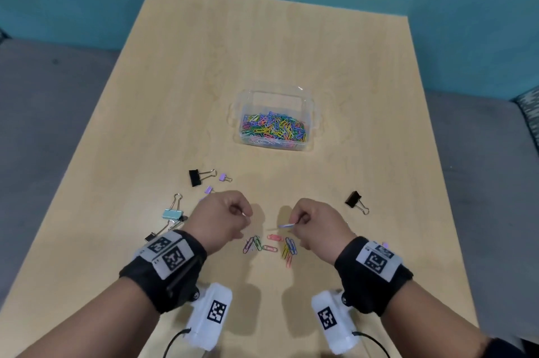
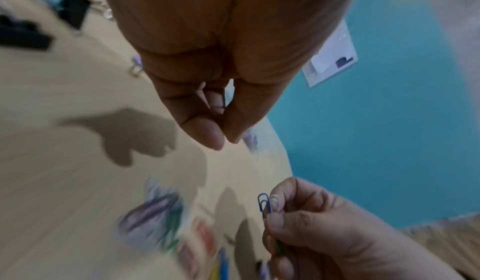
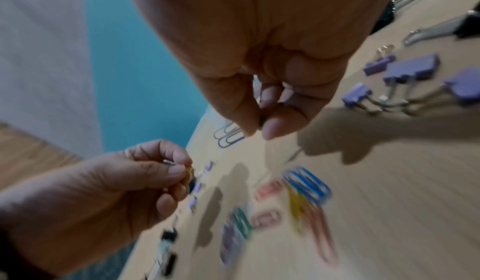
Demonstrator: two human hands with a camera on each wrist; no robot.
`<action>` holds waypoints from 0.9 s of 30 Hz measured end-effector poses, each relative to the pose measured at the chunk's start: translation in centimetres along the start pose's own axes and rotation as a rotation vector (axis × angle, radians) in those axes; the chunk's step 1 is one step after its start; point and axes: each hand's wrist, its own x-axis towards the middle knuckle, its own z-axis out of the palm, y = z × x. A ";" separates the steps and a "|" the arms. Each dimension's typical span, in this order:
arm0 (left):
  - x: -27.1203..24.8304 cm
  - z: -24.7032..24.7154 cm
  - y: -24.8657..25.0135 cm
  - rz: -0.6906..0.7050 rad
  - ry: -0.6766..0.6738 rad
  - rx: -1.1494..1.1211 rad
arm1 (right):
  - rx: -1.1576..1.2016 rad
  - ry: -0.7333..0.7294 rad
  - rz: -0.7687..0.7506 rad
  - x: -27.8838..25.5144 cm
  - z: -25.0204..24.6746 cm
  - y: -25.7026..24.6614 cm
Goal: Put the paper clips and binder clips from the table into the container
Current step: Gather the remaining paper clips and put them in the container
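A: Hands status?

B: Both raised over the table [image 1: 175,95], fingers curled. Right hand [image 1: 318,220] pinches a blue clip [image 1: 287,225] between thumb and fingertip; left wrist view shows what looks like a green one lower in the same fist. Left hand [image 1: 224,217] is pinched tight too, something pale and thin at its fingertips. Probably a clip, too small to be sure.

A: What's nearest?

B: Loose paper clips [image 1: 269,245], right below and between the hands, slightly nearer the body than the fingertips. Either hand reaches them.

A: Binder clips?

B: Mostly outboard of the left hand: pale blue clip [image 1: 172,213] just beside the wrist, black clip [image 1: 194,177] and small purple clips [image 1: 223,177] just ahead of it. One black binder clip [image 1: 353,199] outboard of the right hand. Right wrist view shows more purple ones near that wrist, hidden from the head view.

A: Container?

B: Container [image 1: 309,104] straight ahead, well beyond both hands, about centered and a bit toward the right hand. Long axis runs left-right, so a wide target. Already holds a heap of clips.

A: Next move?

B: My guess: carry forward and drop. Right hand has the marginally shorter path.
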 end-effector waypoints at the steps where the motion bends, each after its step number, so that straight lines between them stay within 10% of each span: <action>1: 0.4 -0.6 1.1 0.029 0.008 -0.025 | 0.061 0.009 -0.011 0.2 -0.8 -0.9; 13: 10.0 -3.5 13.9 0.326 0.157 0.263 | -0.396 0.267 -0.282 10.8 -8.2 -12.6; 19: 7.2 -3.8 9.8 0.316 0.234 0.523 | -0.456 0.310 -0.275 7.4 -6.8 -8.7; 27: -2.1 1.5 -2.3 0.103 -0.045 0.650 | -0.573 -0.051 -0.041 -2.7 1.9 1.2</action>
